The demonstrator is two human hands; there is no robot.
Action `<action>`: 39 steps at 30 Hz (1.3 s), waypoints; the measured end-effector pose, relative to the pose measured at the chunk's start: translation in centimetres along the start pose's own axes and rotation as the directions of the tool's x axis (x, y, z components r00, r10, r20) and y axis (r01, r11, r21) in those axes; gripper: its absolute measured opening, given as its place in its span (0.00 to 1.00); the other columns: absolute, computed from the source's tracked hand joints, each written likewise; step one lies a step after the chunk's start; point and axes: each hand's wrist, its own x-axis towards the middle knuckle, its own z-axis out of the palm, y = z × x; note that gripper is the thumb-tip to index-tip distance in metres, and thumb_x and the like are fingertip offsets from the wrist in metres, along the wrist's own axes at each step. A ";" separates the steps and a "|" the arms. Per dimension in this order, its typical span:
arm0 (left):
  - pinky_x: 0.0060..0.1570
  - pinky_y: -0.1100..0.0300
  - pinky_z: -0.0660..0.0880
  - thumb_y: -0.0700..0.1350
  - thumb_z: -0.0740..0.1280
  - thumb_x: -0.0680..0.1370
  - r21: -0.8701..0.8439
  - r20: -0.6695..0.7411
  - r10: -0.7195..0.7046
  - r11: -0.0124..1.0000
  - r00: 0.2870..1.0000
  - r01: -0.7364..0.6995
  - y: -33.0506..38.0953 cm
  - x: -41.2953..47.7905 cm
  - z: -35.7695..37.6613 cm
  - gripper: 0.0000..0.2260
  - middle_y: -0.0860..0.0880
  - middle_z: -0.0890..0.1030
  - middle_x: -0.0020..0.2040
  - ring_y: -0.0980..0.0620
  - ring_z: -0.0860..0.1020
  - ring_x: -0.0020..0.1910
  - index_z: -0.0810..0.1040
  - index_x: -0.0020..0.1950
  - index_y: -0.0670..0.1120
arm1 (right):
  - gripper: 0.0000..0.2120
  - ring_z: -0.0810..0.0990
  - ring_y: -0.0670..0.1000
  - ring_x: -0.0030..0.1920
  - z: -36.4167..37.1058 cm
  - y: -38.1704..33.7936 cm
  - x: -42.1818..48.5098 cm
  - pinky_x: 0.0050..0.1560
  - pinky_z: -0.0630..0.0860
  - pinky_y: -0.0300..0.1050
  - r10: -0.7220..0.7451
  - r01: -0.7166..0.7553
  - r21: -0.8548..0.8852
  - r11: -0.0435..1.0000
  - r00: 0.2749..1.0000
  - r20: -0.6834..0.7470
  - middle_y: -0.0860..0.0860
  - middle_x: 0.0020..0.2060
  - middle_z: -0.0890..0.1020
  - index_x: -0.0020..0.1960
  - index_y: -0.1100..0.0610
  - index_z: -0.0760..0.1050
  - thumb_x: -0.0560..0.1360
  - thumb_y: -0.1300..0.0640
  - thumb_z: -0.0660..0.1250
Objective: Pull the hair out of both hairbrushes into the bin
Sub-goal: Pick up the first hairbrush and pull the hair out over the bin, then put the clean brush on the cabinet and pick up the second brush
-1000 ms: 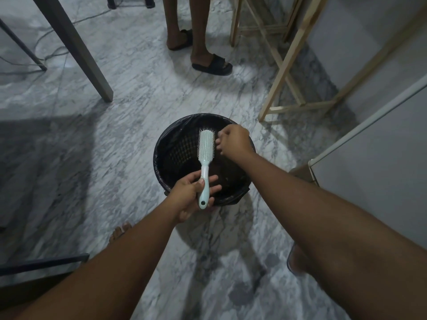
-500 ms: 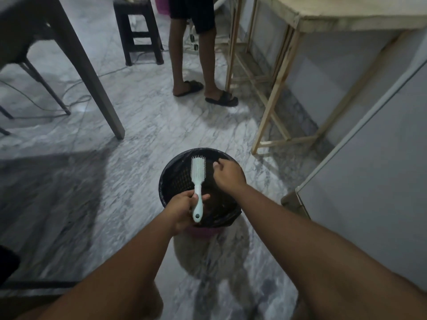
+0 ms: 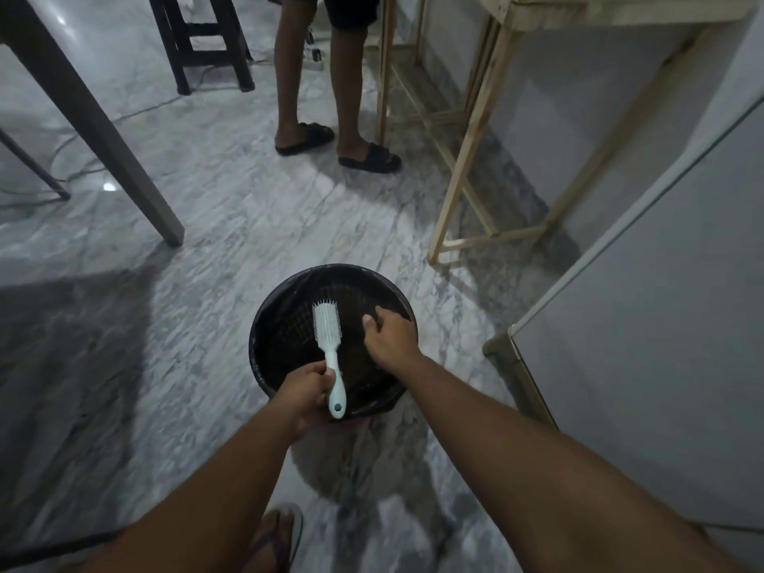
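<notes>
A pale mint hairbrush [image 3: 328, 345] is held over a round black bin [image 3: 264, 324] lined with a dark bag, on the marble floor. My left hand [image 3: 304, 392] is closed around the brush's handle, bristle head pointing away from me. My right hand [image 3: 388, 337] hovers over the bin just right of the brush head, a small gap between them, fingers curled and pinched. Whether hair is between the fingertips is too dark to tell. Only one brush is in view.
Another person's legs in black sandals [image 3: 370, 157] stand beyond the bin. A pale wooden table frame [image 3: 463, 167] is at the right rear, a white appliance [image 3: 645, 324] at the right, a dark table leg [image 3: 103, 138] and stool [image 3: 202, 39] at the left rear. My sandalled foot [image 3: 279, 535] is below.
The view has lifted and pulled back, so the bin looks smaller and lower. My right hand has come away from the brush head toward the right, over the bin. My left hand keeps the brush.
</notes>
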 end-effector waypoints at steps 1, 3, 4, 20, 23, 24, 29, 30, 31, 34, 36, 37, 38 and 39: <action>0.44 0.53 0.73 0.38 0.58 0.83 0.000 0.010 -0.009 1.000 1.000 0.009 0.0 0.4 0.1 0.11 0.41 0.76 0.45 0.49 0.71 0.36 0.76 0.63 0.42 | 0.25 0.68 0.58 0.73 -0.1 0.1 0.3 0.72 0.63 0.47 0.010 -0.010 0.005 1.000 1.000 0.005 0.58 0.72 0.71 0.75 0.61 0.65 0.82 0.49 0.57; 0.42 0.55 0.72 0.38 0.58 0.83 -0.004 0.025 -0.022 1.000 0.999 0.023 0.5 0.6 0.4 0.10 0.41 0.74 0.42 0.49 0.68 0.34 0.78 0.60 0.45 | 0.25 0.68 0.58 0.73 -0.5 -0.2 0.7 0.72 0.63 0.48 0.023 -0.023 0.031 0.999 1.000 0.011 0.58 0.72 0.71 0.75 0.61 0.65 0.82 0.49 0.57; 0.41 0.56 0.72 0.38 0.58 0.83 -0.005 0.030 -0.027 1.000 0.999 0.028 1.0 0.3 0.8 0.10 0.42 0.73 0.40 0.51 0.67 0.32 0.78 0.58 0.46 | 0.25 0.68 0.58 0.73 -0.8 -0.4 0.8 0.73 0.63 0.49 0.021 -0.022 0.043 0.999 1.000 0.007 0.58 0.72 0.71 0.75 0.61 0.65 0.82 0.49 0.57; 0.37 0.53 0.76 0.39 0.62 0.82 0.240 0.363 0.149 0.939 0.920 -0.247 22.3 -24.2 18.0 0.12 0.42 0.78 0.49 0.44 0.76 0.41 0.75 0.66 0.43 | 0.23 0.74 0.58 0.68 -34.2 -11.6 -14.7 0.68 0.69 0.48 0.077 0.000 0.198 0.980 0.922 -0.379 0.58 0.68 0.76 0.73 0.59 0.68 0.82 0.48 0.58; 0.40 0.51 0.76 0.40 0.62 0.82 0.259 0.453 0.176 0.912 0.874 -0.318 26.1 -30.8 23.6 0.12 0.41 0.79 0.53 0.43 0.78 0.45 0.74 0.66 0.44 | 0.23 0.73 0.58 0.69 -42.5 -12.5 -19.3 0.70 0.69 0.48 0.103 -0.006 0.194 0.981 0.863 -0.494 0.58 0.68 0.75 0.73 0.59 0.69 0.82 0.48 0.59; 0.41 0.51 0.75 0.40 0.62 0.82 0.263 0.488 0.175 0.905 0.855 -0.335 27.0 -33.0 25.7 0.12 0.41 0.79 0.53 0.43 0.78 0.46 0.74 0.65 0.44 | 0.24 0.73 0.57 0.70 -45.0 -12.6 -21.0 0.70 0.68 0.48 0.119 -0.011 0.201 0.980 0.838 -0.533 0.58 0.69 0.75 0.73 0.60 0.69 0.82 0.49 0.59; 0.43 0.51 0.74 0.39 0.61 0.83 0.310 0.622 0.124 0.867 0.773 -0.389 27.5 -41.7 35.5 0.07 0.42 0.78 0.51 0.44 0.76 0.47 0.76 0.57 0.46 | 0.25 0.72 0.55 0.71 -54.0 -9.7 -29.4 0.72 0.64 0.44 0.251 -0.102 0.255 0.961 0.706 -0.662 0.56 0.72 0.72 0.75 0.60 0.66 0.82 0.48 0.57; 0.43 0.52 0.75 0.39 0.61 0.83 0.333 0.644 0.100 0.856 0.759 -0.395 26.8 -42.9 37.3 0.07 0.43 0.79 0.51 0.44 0.76 0.47 0.76 0.59 0.45 | 0.25 0.72 0.55 0.70 -55.1 -8.7 -31.1 0.71 0.64 0.44 0.279 -0.117 0.276 0.954 0.678 -0.680 0.56 0.72 0.72 0.75 0.60 0.66 0.82 0.47 0.57; 0.43 0.52 0.74 0.40 0.61 0.83 0.354 0.668 0.073 0.844 0.740 -0.402 25.9 -44.0 39.0 0.07 0.44 0.79 0.50 0.45 0.77 0.46 0.76 0.59 0.44 | 0.25 0.72 0.54 0.70 -56.1 -7.6 -32.9 0.71 0.64 0.44 0.312 -0.129 0.303 0.944 0.646 -0.697 0.55 0.72 0.72 0.75 0.59 0.66 0.82 0.47 0.57; 0.43 0.52 0.74 0.40 0.61 0.83 0.426 0.737 -0.036 0.799 0.675 -0.424 22.2 -46.9 43.6 0.06 0.44 0.79 0.47 0.45 0.76 0.43 0.78 0.55 0.43 | 0.25 0.71 0.54 0.71 -58.2 -4.0 -38.3 0.72 0.64 0.45 0.403 -0.174 0.370 0.913 0.536 -0.742 0.54 0.72 0.71 0.75 0.58 0.66 0.82 0.46 0.57; 0.43 0.52 0.74 0.39 0.61 0.83 0.468 0.768 -0.118 0.774 0.630 -0.426 19.1 -48.7 46.3 0.06 0.43 0.79 0.48 0.44 0.76 0.43 0.78 0.53 0.44 | 0.25 0.71 0.54 0.72 -59.1 -1.4 -41.7 0.72 0.63 0.44 0.455 -0.210 0.405 0.890 0.469 -0.757 0.54 0.73 0.71 0.75 0.59 0.66 0.82 0.47 0.57; 0.43 0.51 0.75 0.39 0.61 0.83 0.485 0.778 -0.152 0.762 0.610 -0.429 17.6 -49.4 47.6 0.06 0.43 0.79 0.48 0.44 0.76 0.44 0.78 0.52 0.44 | 0.25 0.70 0.53 0.72 -59.5 -0.1 -43.4 0.71 0.63 0.43 0.481 -0.226 0.424 0.877 0.440 -0.758 0.53 0.73 0.71 0.75 0.59 0.65 0.83 0.47 0.56; 0.43 0.51 0.75 0.39 0.61 0.83 0.503 0.784 -0.183 0.748 0.594 -0.433 16.0 -50.1 48.8 0.07 0.43 0.79 0.49 0.44 0.76 0.44 0.79 0.52 0.44 | 0.25 0.70 0.53 0.72 -59.7 1.2 -45.0 0.71 0.62 0.42 0.506 -0.240 0.446 0.862 0.415 -0.756 0.54 0.73 0.70 0.75 0.59 0.65 0.83 0.47 0.56; 0.43 0.51 0.76 0.39 0.61 0.83 0.521 0.786 -0.215 0.735 0.579 -0.434 14.4 -50.6 50.0 0.07 0.43 0.79 0.49 0.44 0.76 0.45 0.79 0.53 0.44 | 0.25 0.69 0.53 0.73 -59.8 2.5 -46.5 0.70 0.61 0.41 0.530 -0.252 0.467 0.848 0.389 -0.754 0.54 0.73 0.70 0.75 0.60 0.65 0.83 0.48 0.56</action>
